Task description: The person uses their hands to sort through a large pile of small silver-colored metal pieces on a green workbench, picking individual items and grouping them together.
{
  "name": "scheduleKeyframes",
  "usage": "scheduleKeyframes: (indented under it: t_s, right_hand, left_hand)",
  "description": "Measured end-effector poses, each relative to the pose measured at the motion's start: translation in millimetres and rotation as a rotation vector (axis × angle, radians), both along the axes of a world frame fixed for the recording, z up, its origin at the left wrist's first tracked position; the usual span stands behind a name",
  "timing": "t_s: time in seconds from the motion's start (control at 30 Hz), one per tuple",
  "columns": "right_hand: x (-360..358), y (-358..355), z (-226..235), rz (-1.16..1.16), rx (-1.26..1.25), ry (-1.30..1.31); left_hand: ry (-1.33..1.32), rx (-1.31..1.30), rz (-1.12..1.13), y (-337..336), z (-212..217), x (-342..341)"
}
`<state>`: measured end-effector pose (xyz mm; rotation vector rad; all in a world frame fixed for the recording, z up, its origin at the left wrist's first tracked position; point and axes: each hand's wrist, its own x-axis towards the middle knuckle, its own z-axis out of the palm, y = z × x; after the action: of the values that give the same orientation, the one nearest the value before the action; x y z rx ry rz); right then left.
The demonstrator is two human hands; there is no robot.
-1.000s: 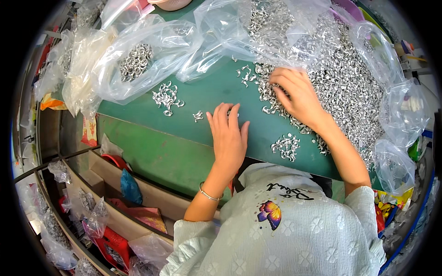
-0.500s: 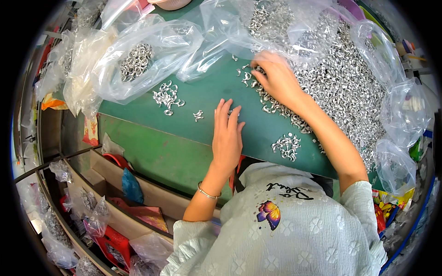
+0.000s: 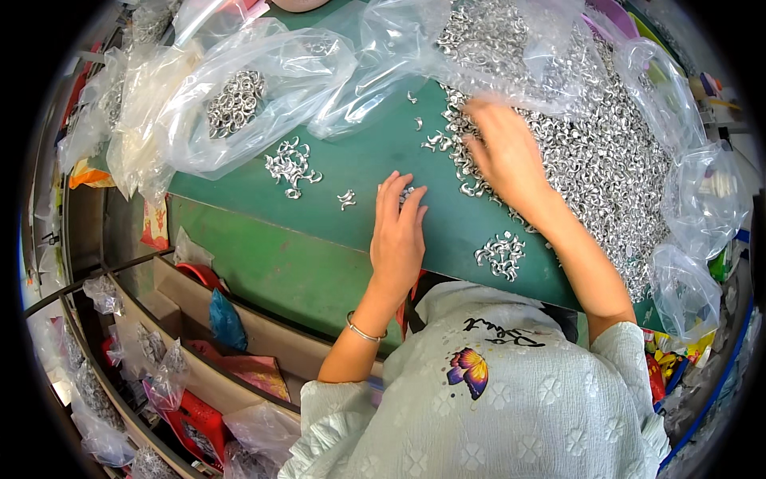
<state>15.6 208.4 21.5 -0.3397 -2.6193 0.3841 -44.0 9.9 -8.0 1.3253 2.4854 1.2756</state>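
My left hand (image 3: 396, 231) rests palm down on the green table top (image 3: 351, 148), its fingers curled over a few small curved silver metal pieces (image 3: 407, 194) that show between them. My right hand (image 3: 512, 156) is at the left edge of a big heap of such pieces (image 3: 602, 144). Its thumb and fingers are apart, the fingertips slightly blurred, and nothing shows between them. Several loose pieces (image 3: 436, 141) lie just left of that hand. Smaller clusters sit apart: one at the left (image 3: 292, 166), a tiny one (image 3: 346, 199) beside my left hand, and another (image 3: 501, 256) near the front edge.
A clear plastic bag (image 3: 307, 80) with silver rings (image 3: 236, 104) in it lies at the back left. More clear plastic (image 3: 550, 88) partly covers the heap. Below the table's left edge is a green surface (image 3: 255, 247), with a drawer-like tray (image 3: 295, 351) holding bags nearby.
My right hand has moved right and slightly nearer, from the loose pieces onto the heap's edge. Some loose pieces there lie differently. My left hand has barely shifted.
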Motion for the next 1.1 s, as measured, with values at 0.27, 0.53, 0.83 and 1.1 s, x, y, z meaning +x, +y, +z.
scheduleKeyframes:
  t_s: [0.27,0.53,0.83,1.1]
  right_hand:
    - [12,6,7,0.029,0.226,-0.282]
    - [-8,11,4,0.139,-0.071,0.010]
    - [-1,26,13,0.139,0.130,-0.220]
    - [26,15,16,-0.190,0.122,-0.187]
  left_hand:
    - [0.016,0.017,-0.003,-1,-2,-1]
    - [0.024,0.035,0.009,0,-3,0]
    - [0.015,0.059,0.011,-2,-5,-1]
    - [0.018,0.069,0.022,-1,-5,0]
